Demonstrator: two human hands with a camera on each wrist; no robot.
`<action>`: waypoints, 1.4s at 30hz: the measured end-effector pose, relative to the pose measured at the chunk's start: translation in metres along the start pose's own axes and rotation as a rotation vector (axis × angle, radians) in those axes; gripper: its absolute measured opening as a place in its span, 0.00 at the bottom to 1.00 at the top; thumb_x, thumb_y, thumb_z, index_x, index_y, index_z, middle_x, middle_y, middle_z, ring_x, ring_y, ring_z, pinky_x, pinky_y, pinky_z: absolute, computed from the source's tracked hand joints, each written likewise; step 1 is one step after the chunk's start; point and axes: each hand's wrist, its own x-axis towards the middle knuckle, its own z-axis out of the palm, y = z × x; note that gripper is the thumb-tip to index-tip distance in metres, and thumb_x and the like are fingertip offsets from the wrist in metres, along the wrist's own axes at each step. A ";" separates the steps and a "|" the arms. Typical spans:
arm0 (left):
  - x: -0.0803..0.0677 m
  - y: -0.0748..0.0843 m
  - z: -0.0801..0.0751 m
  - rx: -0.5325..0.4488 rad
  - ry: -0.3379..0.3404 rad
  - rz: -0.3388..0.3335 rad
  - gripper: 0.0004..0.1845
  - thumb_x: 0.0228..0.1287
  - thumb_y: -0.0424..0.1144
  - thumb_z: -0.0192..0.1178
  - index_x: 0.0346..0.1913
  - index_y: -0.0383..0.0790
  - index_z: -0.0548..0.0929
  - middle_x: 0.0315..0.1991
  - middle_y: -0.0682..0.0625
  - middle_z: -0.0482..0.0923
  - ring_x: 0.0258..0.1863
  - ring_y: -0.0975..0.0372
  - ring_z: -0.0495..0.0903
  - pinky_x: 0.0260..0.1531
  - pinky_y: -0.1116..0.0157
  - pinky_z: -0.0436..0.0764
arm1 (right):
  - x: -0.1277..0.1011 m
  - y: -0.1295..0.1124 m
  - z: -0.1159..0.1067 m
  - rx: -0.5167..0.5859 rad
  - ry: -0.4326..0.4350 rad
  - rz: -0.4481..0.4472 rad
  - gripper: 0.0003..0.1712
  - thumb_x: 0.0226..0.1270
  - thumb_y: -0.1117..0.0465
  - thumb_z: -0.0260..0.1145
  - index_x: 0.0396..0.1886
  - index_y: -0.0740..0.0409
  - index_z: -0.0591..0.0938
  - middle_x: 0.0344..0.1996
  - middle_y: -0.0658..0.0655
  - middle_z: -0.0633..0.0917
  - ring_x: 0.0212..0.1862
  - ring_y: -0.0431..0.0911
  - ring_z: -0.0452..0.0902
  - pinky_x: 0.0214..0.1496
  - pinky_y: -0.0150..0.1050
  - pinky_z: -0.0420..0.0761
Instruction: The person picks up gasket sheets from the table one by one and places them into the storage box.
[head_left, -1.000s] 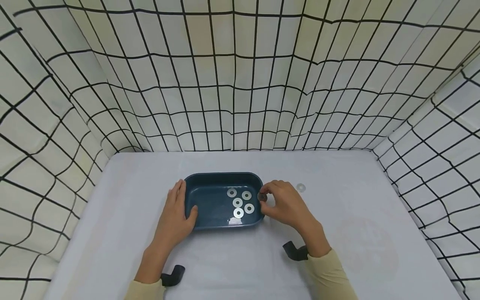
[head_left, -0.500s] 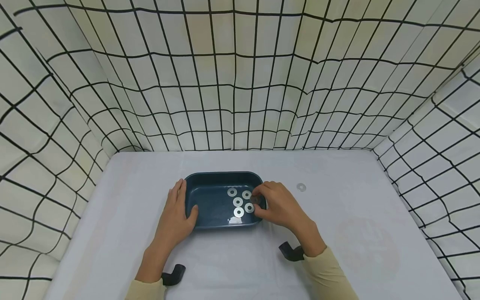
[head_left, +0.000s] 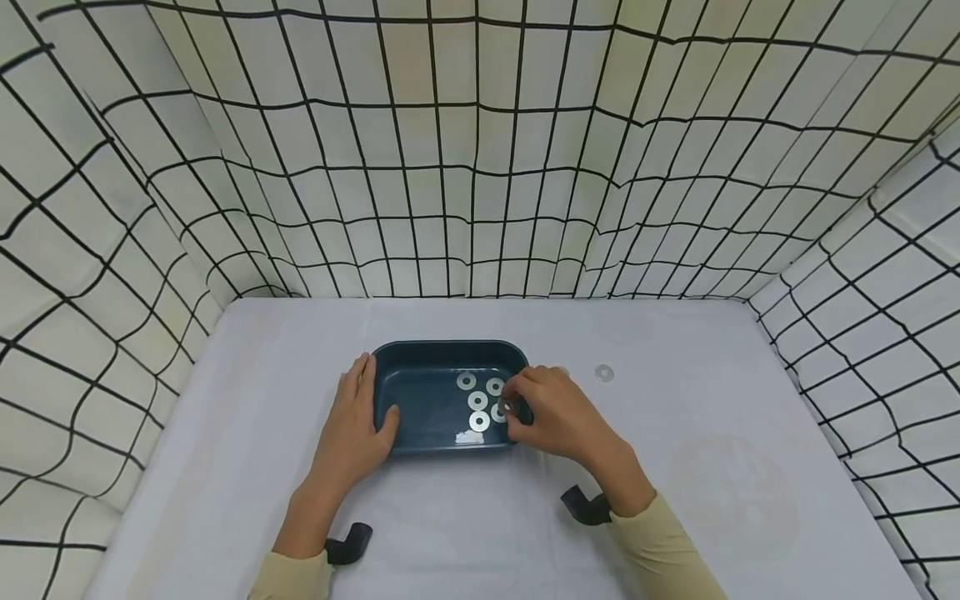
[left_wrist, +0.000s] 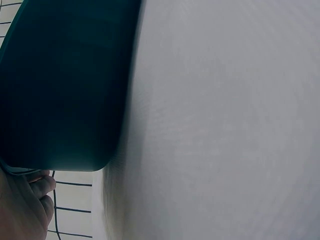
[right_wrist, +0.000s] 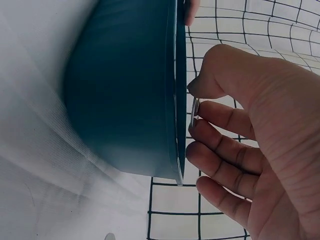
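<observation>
A dark blue rectangular tray point(head_left: 420, 404) stands on the white-covered table. My left hand point(head_left: 352, 429) grips its left end, thumb over the rim and fingers along the outer wall. In the left wrist view, those fingertips point(left_wrist: 45, 186) lie against the outside of the tray. Over the tray's right end, my right hand point(head_left: 558, 412) pinches a flat metal washer point(right_wrist: 195, 111) between thumb and fingertips, above the rim. Several silver washers point(head_left: 477, 401) lie flat on the right part of the tray floor. The held washer partly covers one of them in the head view.
Another washer point(head_left: 604, 373) lies on the table point(head_left: 675, 342) right of the tray. A small pale edge point(head_left: 564, 370) shows behind my right hand, mostly hidden. A black grid on white walls point(head_left: 495, 200) encloses the back and sides. Black wrist mounts point(head_left: 349, 544) sit by both cuffs.
My right hand has moved left and slightly toward me, carrying the washer from the tray's right rim to above its floor. The left hand keeps its place on the tray.
</observation>
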 end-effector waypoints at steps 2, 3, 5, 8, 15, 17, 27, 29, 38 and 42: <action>0.000 0.000 0.000 0.001 -0.004 -0.004 0.45 0.74 0.40 0.58 0.85 0.29 0.48 0.86 0.33 0.47 0.86 0.38 0.49 0.86 0.41 0.52 | 0.000 -0.002 0.000 0.000 -0.011 -0.001 0.11 0.59 0.57 0.78 0.42 0.50 0.90 0.38 0.46 0.90 0.43 0.42 0.84 0.58 0.43 0.87; 0.000 0.000 0.000 -0.001 -0.005 -0.006 0.45 0.74 0.40 0.58 0.85 0.29 0.49 0.86 0.33 0.47 0.86 0.38 0.49 0.86 0.41 0.52 | -0.001 -0.003 0.000 -0.004 -0.016 -0.003 0.11 0.59 0.56 0.78 0.42 0.50 0.90 0.38 0.45 0.90 0.44 0.42 0.84 0.57 0.42 0.88; 0.000 -0.001 0.000 -0.001 -0.008 -0.010 0.45 0.74 0.40 0.58 0.85 0.29 0.49 0.86 0.33 0.47 0.86 0.38 0.49 0.86 0.41 0.52 | -0.001 -0.004 0.001 -0.008 -0.019 -0.008 0.11 0.59 0.56 0.78 0.42 0.49 0.91 0.39 0.45 0.90 0.44 0.41 0.84 0.55 0.39 0.88; 0.000 0.000 0.000 -0.002 -0.008 -0.010 0.45 0.74 0.40 0.58 0.85 0.29 0.49 0.86 0.33 0.47 0.86 0.38 0.49 0.86 0.41 0.52 | -0.002 -0.006 0.001 -0.018 -0.012 -0.012 0.10 0.59 0.56 0.78 0.42 0.48 0.91 0.39 0.44 0.90 0.44 0.40 0.84 0.54 0.38 0.88; 0.001 0.000 0.001 0.006 -0.012 -0.009 0.45 0.74 0.41 0.58 0.85 0.29 0.48 0.86 0.33 0.47 0.86 0.38 0.49 0.86 0.41 0.52 | -0.007 -0.007 0.002 -0.031 0.000 -0.050 0.12 0.59 0.56 0.79 0.43 0.48 0.91 0.38 0.44 0.89 0.41 0.38 0.81 0.50 0.35 0.87; 0.002 0.000 0.000 0.004 -0.013 -0.008 0.45 0.74 0.41 0.58 0.84 0.29 0.48 0.86 0.32 0.47 0.86 0.38 0.49 0.86 0.40 0.52 | -0.008 -0.008 0.001 -0.032 -0.001 -0.056 0.12 0.58 0.56 0.80 0.42 0.47 0.91 0.39 0.43 0.89 0.41 0.38 0.81 0.50 0.35 0.87; 0.001 0.000 -0.001 0.010 -0.014 -0.020 0.45 0.74 0.41 0.58 0.84 0.28 0.48 0.86 0.33 0.47 0.85 0.37 0.50 0.86 0.40 0.52 | -0.014 -0.010 -0.004 -0.040 0.012 -0.069 0.20 0.61 0.53 0.80 0.53 0.48 0.89 0.49 0.47 0.89 0.51 0.42 0.85 0.57 0.39 0.88; 0.001 0.001 -0.001 0.014 -0.018 -0.023 0.45 0.74 0.41 0.58 0.84 0.28 0.48 0.86 0.33 0.46 0.85 0.37 0.50 0.86 0.40 0.52 | -0.014 -0.009 -0.005 -0.032 0.020 -0.071 0.20 0.61 0.52 0.80 0.53 0.49 0.89 0.49 0.47 0.88 0.51 0.43 0.85 0.57 0.40 0.88; 0.001 0.002 -0.001 0.011 -0.026 -0.028 0.45 0.74 0.41 0.57 0.85 0.28 0.48 0.86 0.33 0.45 0.85 0.36 0.49 0.85 0.38 0.53 | -0.015 -0.004 -0.007 -0.005 0.042 -0.031 0.19 0.64 0.53 0.79 0.53 0.50 0.88 0.50 0.49 0.89 0.53 0.45 0.85 0.60 0.43 0.88; 0.001 0.002 -0.002 0.011 -0.024 -0.026 0.45 0.74 0.41 0.57 0.85 0.28 0.47 0.86 0.33 0.46 0.85 0.36 0.49 0.84 0.38 0.53 | -0.016 0.000 -0.007 0.006 0.053 -0.008 0.17 0.65 0.55 0.77 0.52 0.50 0.88 0.49 0.50 0.89 0.53 0.46 0.86 0.61 0.44 0.88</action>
